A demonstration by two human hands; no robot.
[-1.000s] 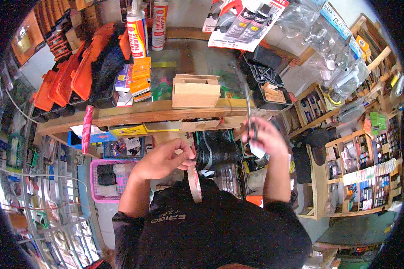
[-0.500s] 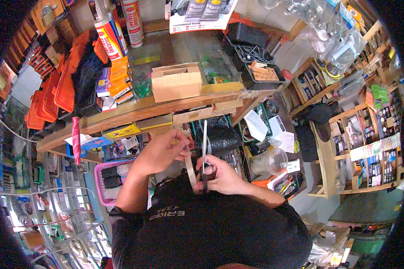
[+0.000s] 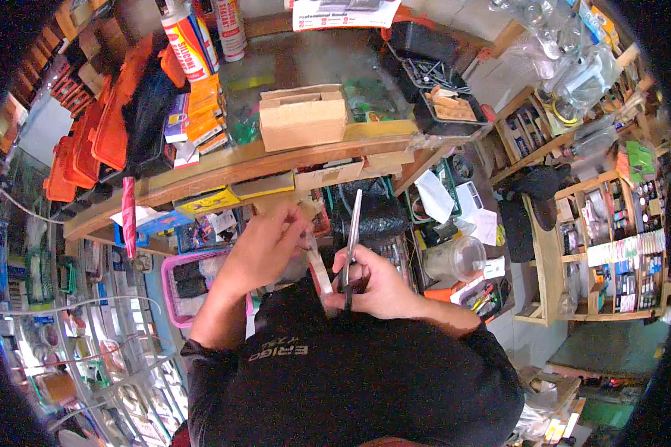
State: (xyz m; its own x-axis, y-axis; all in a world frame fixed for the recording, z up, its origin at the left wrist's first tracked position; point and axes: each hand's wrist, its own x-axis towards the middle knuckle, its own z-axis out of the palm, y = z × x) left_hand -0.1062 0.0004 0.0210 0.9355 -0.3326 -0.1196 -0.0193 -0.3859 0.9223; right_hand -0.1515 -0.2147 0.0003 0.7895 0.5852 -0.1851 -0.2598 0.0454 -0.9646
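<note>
In front of my chest, my left hand is closed, its thumb and fingers pinching the upper end of a narrow beige strip that looks like tape. The strip slants down toward my right hand, and its lower end lies by those fingers. My right hand is wrapped round a pair of scissors, the long metal blades pointing up and away from me, looking closed together. Fingers hide most of the dark handles. The blades stand to the right of the strip, apart from its upper part.
Ahead, an open cardboard box stands on a glass-topped counter with a wooden edge. Black trays of hardware sit at its right. A pink basket is at my left; a clear plastic tub and papers are at my right.
The counter and its goods have shifted slightly up and right in view. The scissors lean a little more to the right, and the strip slants more. Both hands keep their hold.
</note>
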